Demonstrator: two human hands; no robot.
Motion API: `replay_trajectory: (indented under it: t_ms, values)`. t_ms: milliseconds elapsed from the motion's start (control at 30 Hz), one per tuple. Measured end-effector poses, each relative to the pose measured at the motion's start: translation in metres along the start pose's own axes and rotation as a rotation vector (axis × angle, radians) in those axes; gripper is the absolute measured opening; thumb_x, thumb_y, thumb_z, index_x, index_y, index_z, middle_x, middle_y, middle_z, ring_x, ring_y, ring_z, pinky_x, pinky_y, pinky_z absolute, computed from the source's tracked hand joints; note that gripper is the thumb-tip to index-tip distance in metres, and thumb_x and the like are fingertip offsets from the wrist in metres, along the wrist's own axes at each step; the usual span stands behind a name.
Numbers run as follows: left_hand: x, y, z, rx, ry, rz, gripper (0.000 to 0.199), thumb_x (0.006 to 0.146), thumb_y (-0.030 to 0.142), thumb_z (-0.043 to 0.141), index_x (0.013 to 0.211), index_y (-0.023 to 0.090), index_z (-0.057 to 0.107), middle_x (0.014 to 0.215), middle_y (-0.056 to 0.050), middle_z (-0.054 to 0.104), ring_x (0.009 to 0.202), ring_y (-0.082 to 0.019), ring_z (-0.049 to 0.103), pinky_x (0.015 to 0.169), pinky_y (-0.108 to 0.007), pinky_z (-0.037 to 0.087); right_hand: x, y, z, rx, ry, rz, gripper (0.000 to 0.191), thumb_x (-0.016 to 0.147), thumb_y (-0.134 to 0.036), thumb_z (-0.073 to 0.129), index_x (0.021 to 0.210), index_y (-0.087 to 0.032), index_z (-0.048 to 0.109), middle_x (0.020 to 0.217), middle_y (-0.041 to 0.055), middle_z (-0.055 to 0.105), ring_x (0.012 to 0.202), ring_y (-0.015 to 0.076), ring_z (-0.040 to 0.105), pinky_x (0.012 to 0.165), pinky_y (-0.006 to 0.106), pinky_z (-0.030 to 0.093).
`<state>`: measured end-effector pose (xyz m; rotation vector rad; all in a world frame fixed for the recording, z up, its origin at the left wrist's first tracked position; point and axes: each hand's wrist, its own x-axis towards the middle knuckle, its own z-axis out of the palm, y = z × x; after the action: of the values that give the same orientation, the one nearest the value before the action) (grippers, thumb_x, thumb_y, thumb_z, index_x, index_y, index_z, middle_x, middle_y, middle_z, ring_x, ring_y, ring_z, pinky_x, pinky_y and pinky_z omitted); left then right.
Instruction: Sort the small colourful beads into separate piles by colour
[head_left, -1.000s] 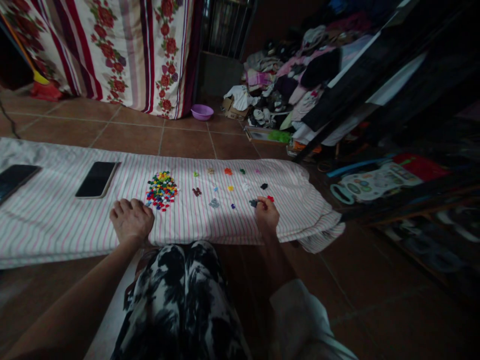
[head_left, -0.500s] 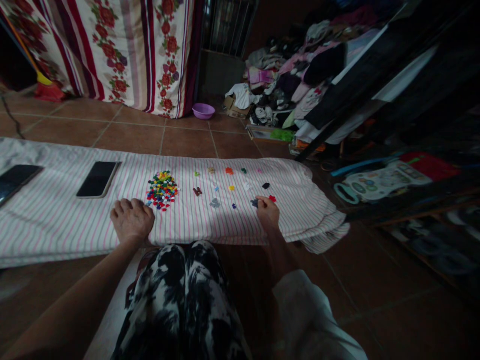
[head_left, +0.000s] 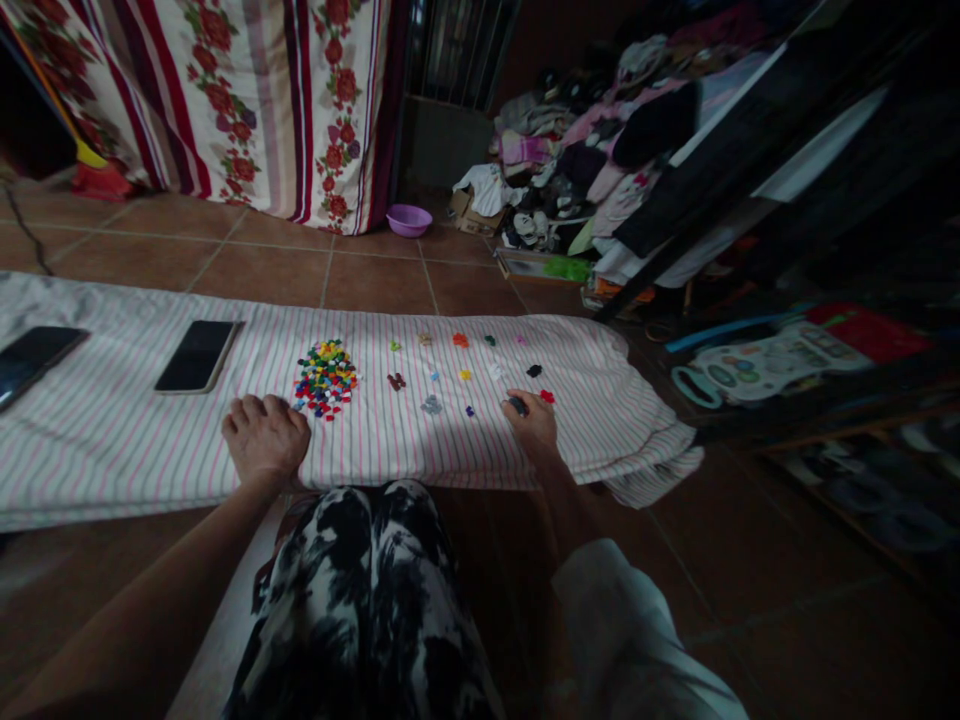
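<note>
Striped cloth (head_left: 375,455) covers the low surface, set on a tiled floor (head_left: 259,260) before a floral curtain (head_left: 270,110); light is dim. Small coloured pieces lie on the cloth: one dense mixed pile (head_left: 326,378) and, well apart from it, several small single-colour clusters in loose rows.

Principal change noted: the right hand (head_left: 531,415), previously with its fingertips at the edge of the dark grey cluster (head_left: 517,405), now has thumb and fingers around it, partly hiding it. In the inspector's judgement, attention is on gathering or adjusting that cluster. Whether the fingers actually grip any piece cannot be told, nor whether any is lifted. The red cluster (head_left: 547,397) lies just beside this hand, with the black cluster (head_left: 534,371) and white cluster (head_left: 496,371) near it, farther from the person.

The left hand (head_left: 266,438) rests palm down on the cloth beside the mixed pile, fingers bent, with no visible grasp; its underside is hidden. Two dark-screened phones, the nearer (head_left: 196,356) and the farther (head_left: 39,362), lie to its left. No shift of the mixed pile on the cloth is evident.
</note>
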<state>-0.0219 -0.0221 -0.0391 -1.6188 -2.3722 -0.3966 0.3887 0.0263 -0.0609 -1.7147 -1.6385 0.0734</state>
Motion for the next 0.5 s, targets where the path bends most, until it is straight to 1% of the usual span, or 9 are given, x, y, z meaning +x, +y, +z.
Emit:
replay_trajectory:
  t_ms: [167, 367, 500]
  values:
    - [-0.0001, 0.0001, -0.0003, 0.013, -0.012, 0.001, 0.043, 0.085, 0.037, 0.029, 0.099, 0.009, 0.058, 0.106, -0.019, 0.054, 0.113, -0.033, 0.045, 0.093, -0.045, 0.034, -0.0013, -0.0012, 0.0022, -0.04, 0.007, -0.051, 0.03, 0.078, -0.039, 0.048, 0.088, -0.019, 0.068, 0.091, 0.0085, 0.068, 0.091, 0.0224, 0.057, 0.092, 0.043, 0.039]
    - [-0.0003, 0.002, -0.0039, 0.043, -0.011, 0.001, 0.041, 0.085, 0.036, 0.029, 0.098, 0.009, 0.058, 0.108, -0.019, 0.055, 0.113, -0.032, 0.045, 0.093, -0.043, 0.034, -0.0016, 0.001, 0.0042, -0.036, 0.009, -0.093, 0.025, 0.078, -0.034, 0.045, 0.082, -0.02, 0.066, 0.085, 0.0064, 0.067, 0.087, 0.0217, 0.058, 0.089, 0.04, 0.04]
    - [-0.0001, 0.0023, -0.0051, 0.058, -0.009, 0.002, 0.04, 0.085, 0.037, 0.03, 0.096, 0.01, 0.058, 0.105, -0.018, 0.055, 0.111, -0.032, 0.046, 0.092, -0.043, 0.035, -0.002, 0.0022, 0.0052, -0.037, 0.012, -0.104, 0.024, 0.078, -0.03, 0.044, 0.082, -0.02, 0.066, 0.085, 0.0062, 0.067, 0.087, 0.0212, 0.058, 0.089, 0.04, 0.04]
